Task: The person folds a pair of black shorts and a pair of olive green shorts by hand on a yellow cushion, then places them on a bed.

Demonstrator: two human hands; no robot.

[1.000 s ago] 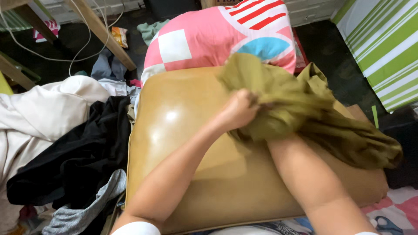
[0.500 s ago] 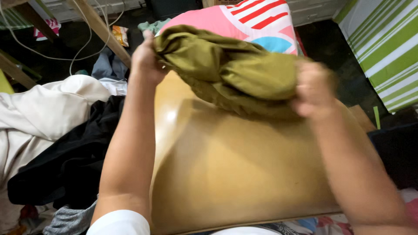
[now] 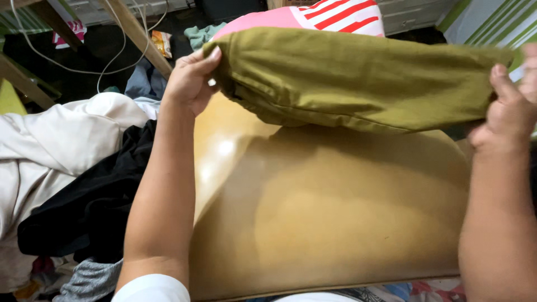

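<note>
An olive-green garment (image 3: 358, 78) is stretched out in the air above a glossy light-brown wooden board (image 3: 335, 223). My left hand (image 3: 190, 78) grips the garment's left end, near the board's far left corner. My right hand (image 3: 506, 109) pinches its right end at the frame's right edge. The cloth hangs in a wide band between both hands, sagging slightly in the middle and casting a shadow on the board.
A heap of clothes lies left of the board: a cream garment (image 3: 50, 145), a black one (image 3: 84, 207), a grey one (image 3: 89, 279). A pink cushion with red stripes (image 3: 313, 14) sits behind the garment. Wooden legs (image 3: 137, 33) and cables stand at top left.
Both hands have lifted the olive garment off the board and pulled apart, spreading it from a bunched lump into a long stretched band.
</note>
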